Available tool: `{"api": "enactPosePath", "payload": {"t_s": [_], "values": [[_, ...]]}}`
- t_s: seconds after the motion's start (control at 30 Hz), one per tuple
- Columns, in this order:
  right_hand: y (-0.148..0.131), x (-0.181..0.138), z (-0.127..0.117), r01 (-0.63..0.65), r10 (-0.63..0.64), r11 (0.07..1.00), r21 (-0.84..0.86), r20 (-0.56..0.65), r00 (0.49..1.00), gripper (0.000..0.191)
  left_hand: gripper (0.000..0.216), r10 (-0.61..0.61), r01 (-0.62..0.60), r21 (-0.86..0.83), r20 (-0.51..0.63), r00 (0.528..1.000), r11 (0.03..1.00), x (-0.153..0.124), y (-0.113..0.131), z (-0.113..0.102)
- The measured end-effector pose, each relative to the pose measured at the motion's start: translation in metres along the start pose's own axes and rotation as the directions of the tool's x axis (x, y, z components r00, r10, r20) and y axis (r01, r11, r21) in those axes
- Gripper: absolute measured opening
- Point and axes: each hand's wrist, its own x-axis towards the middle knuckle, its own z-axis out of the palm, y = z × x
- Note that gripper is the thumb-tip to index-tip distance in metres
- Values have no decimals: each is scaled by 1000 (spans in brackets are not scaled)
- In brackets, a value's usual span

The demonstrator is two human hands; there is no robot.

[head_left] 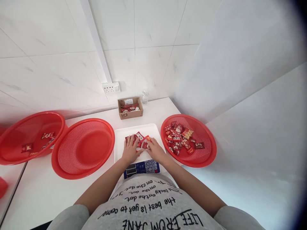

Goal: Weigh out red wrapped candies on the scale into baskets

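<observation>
Small red snack packets [140,136] lie in a loose pile on the white pan of a weighing scale [121,133]. My left hand [130,150] rests over the pile's left side, fingers spread and thumb pointing inward. From the right, my right hand [155,150] reaches in with fingers apart, touching the packets at that edge. Both hands are open, palms down, and cover part of the pile. The scale's blue keypad and display panel [141,167] shows just below my wrists.
Right of the scale, a red plastic basket [208,156] holds many wrapped packets. To the left stand another red basket [87,147] and a further one [55,119] with a few packets. Behind are a small cardboard box [134,114] of packets, a clear glass [144,97] and a wall socket [111,88].
</observation>
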Motion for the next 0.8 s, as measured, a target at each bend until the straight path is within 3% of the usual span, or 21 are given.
{"api": "enactPosePath", "payload": {"t_s": [0.13, 0.33, 0.43, 0.63, 0.8], "values": [[-10, -5, 4, 41, -45, 995, 95, 40, 998, 45, 59, -33, 33, -13, -34, 999, 999, -3, 1, 1], [14, -12, -17, -35, 61, 991, 130, -203, 977, 36, 65, 12, -12, 6, -39, 999, 1000, -13, 7, -2], [25, -10, -23, -57, 76, 995, 84, -252, 965, 34, 72, 26, -25, 22, -25, 999, 999, -7, 10, 0], [5, 17, -8, 48, -52, 998, -48, -92, 994, 39, 85, 58, -58, -4, 62, 996, 998, 7, 8, -2], [-7, 32, 3, 55, -59, 988, -146, -20, 998, 45, 83, 3, -4, -85, -4, 1000, 996, -2, -3, -10]]}}
